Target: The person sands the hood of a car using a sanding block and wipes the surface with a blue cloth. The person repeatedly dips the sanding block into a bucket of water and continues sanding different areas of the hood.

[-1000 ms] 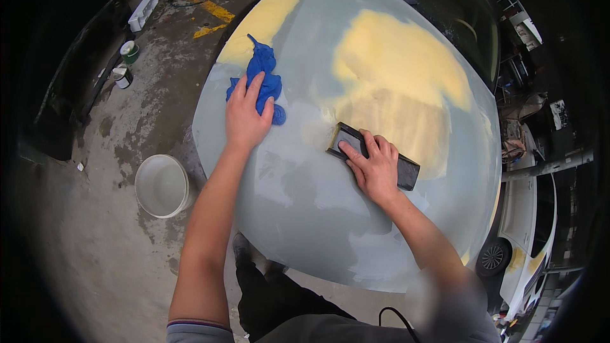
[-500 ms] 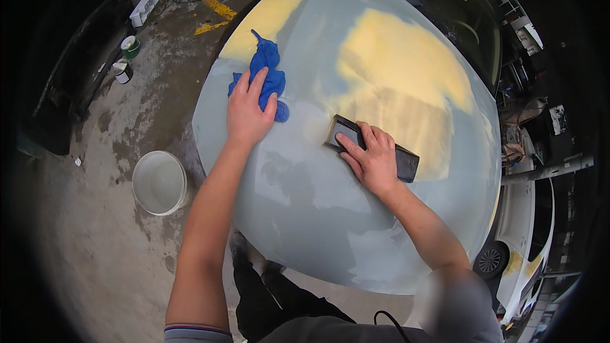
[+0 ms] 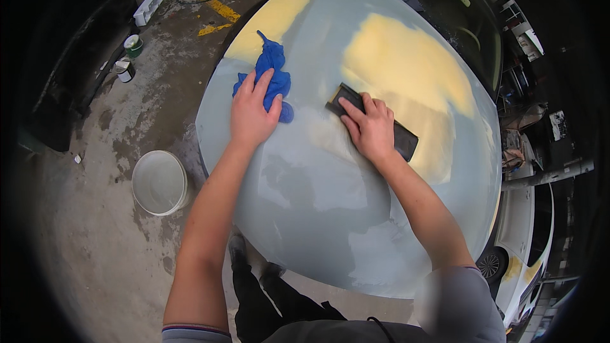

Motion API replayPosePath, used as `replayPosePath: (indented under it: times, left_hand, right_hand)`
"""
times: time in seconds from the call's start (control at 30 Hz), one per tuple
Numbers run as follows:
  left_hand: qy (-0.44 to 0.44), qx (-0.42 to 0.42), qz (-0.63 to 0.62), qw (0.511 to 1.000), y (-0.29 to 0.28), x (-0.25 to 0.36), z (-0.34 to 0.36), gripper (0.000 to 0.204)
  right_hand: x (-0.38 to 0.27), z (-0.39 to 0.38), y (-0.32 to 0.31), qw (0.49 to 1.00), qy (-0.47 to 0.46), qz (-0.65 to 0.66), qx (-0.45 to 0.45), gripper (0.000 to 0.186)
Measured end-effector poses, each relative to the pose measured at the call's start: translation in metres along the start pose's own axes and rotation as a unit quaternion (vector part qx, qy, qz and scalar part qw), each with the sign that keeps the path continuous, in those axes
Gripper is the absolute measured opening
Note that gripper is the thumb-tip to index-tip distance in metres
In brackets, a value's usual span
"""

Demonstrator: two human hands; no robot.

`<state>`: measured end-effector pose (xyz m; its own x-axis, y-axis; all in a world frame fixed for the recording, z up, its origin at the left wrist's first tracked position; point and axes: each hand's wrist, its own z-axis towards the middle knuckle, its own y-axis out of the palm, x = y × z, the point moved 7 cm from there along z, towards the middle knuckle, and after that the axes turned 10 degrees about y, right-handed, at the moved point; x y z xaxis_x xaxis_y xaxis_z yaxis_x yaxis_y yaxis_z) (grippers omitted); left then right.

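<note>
A car hood (image 3: 305,216) in grey primer, with yellow filler patches, spreads out in front of me. On its left part lies a crumpled blue cloth (image 3: 271,57); my left hand (image 3: 254,114) rests on it, fingers spread and stretched over its near side. My right hand (image 3: 372,128) grips a long black sanding block (image 3: 405,141), thumb and fingers on its top. The block lies slantwise against the hood, at the near left edge of the large yellow patch (image 3: 406,57). Its underside is hidden.
A white bucket (image 3: 159,181) stands on the concrete floor to the left. Beyond it are a green-and-white can (image 3: 133,46), a dark can (image 3: 124,71) and a white part (image 3: 149,6). A white car (image 3: 518,235) stands at the right.
My right hand has pushed the sanding block away from me, up the hood. The left hand stays on the blue cloth, and the whole view has shifted slightly.
</note>
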<state>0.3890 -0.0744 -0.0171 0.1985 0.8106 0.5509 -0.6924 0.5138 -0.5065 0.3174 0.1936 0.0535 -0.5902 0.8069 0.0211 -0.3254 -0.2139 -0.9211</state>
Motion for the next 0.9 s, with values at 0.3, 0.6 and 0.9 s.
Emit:
replayPosePath:
  times: [0.3, 0.6, 0.9]
  left_hand:
    - [-0.003, 0.000, 0.008, 1.000, -0.015, -0.017, -0.009, 0.061]
    - [0.011, 0.001, -0.002, 1.000, 0.016, 0.005, -0.009, 0.052]
    - [-0.101, 0.045, -0.166, 0.980, -0.023, 0.099, 0.098, 0.036]
  right_hand:
    - [-0.024, -0.078, -0.023, 0.998, -0.035, 0.046, 0.006, 0.046]
    - [0.048, 0.053, 0.015, 0.999, 0.040, 0.031, 0.004, 0.038]
    - [0.040, -0.013, -0.041, 0.996, 0.062, 0.064, 0.005, 0.055]
